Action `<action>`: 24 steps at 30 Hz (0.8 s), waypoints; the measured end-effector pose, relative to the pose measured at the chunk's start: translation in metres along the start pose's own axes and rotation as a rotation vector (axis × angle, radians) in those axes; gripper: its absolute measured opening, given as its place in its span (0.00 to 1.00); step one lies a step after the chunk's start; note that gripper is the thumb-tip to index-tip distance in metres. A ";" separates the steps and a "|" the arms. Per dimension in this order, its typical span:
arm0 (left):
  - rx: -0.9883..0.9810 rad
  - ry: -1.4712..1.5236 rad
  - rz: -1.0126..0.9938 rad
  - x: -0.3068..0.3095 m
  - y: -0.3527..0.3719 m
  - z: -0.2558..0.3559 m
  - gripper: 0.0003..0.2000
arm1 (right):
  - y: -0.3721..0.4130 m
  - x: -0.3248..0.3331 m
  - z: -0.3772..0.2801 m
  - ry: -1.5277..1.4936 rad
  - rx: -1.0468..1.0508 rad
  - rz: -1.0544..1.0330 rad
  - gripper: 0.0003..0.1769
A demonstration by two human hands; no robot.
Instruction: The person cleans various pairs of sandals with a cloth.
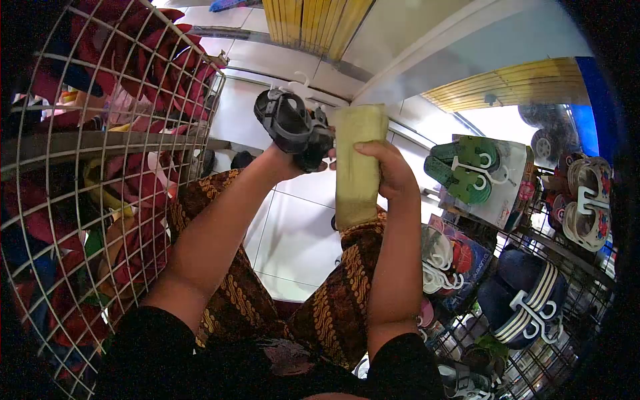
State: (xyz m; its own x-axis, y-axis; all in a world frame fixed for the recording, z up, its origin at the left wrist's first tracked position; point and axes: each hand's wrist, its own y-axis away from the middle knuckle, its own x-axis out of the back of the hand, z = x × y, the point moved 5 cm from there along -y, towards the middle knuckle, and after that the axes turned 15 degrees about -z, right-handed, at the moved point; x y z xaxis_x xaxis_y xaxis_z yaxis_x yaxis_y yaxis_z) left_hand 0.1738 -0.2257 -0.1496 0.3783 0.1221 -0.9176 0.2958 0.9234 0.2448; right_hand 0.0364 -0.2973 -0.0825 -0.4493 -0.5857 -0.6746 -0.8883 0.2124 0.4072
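My left hand is closed around a pair of black strapped sandals, held up in front of me with a white plastic hanger at their far end. A folded pale yellow-green cloth is in my right hand, the thumb lying across its face and the other fingers behind it. The cloth stands just right of the sandals, its lower end over my patterned trouser leg.
On the left rises a white wire grid with red and coloured items behind it. At right, a dark rack carries green sandals, navy striped slippers and other footwear on white hangers. White floor tiles show between my legs.
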 end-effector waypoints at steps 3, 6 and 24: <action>-0.087 -0.172 0.100 0.036 0.000 0.003 0.18 | 0.010 0.014 -0.017 0.157 0.077 0.188 0.34; -0.064 -0.361 -0.066 0.076 -0.003 0.003 0.33 | 0.013 -0.007 -0.022 0.108 0.079 -0.131 0.42; -0.170 0.338 -0.118 0.009 -0.034 0.036 0.48 | -0.033 -0.004 -0.022 0.664 -0.118 -0.146 0.27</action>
State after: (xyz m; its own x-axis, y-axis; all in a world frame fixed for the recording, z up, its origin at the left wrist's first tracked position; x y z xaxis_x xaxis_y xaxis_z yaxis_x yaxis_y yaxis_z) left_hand 0.1985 -0.2689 -0.1552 0.0317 0.0981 -0.9947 0.1594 0.9819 0.1019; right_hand 0.0694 -0.3190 -0.0793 -0.1390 -0.9649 -0.2229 -0.9022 0.0306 0.4301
